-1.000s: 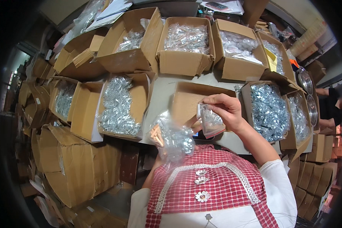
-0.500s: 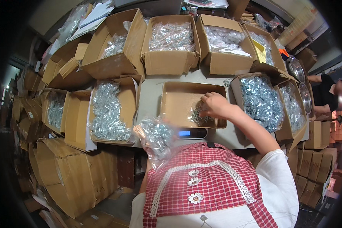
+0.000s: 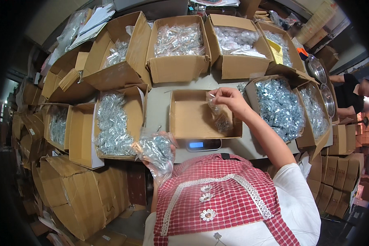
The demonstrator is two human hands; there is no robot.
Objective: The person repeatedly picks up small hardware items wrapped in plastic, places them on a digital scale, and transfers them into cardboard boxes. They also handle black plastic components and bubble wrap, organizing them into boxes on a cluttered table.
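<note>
My left hand (image 3: 173, 143) grips a bulging clear plastic bag (image 3: 156, 148), left of the shallow cardboard box (image 3: 188, 119). Shiny metal parts and several wooden dowels show through that bag, which hides most of the palm. Over the box's right half, my right hand (image 3: 230, 101) pinches the top of a small clear bag (image 3: 221, 123). Small dark metal pieces, perhaps screws, sit at the bottom of it. The shallow box rests on a scale (image 3: 205, 145) with a lit blue display.
Open cartons of bagged metal parts ring the table, such as the left carton (image 3: 145, 98), the back carton (image 3: 178, 70) and the right carton (image 3: 256, 96). A large carton (image 3: 82, 192) stands lower left. Another person (image 3: 352, 94) is at the far right.
My right hand has lifted the small bag's top, so the bag now hangs upright. My left hand has moved a little left with the large bag.
</note>
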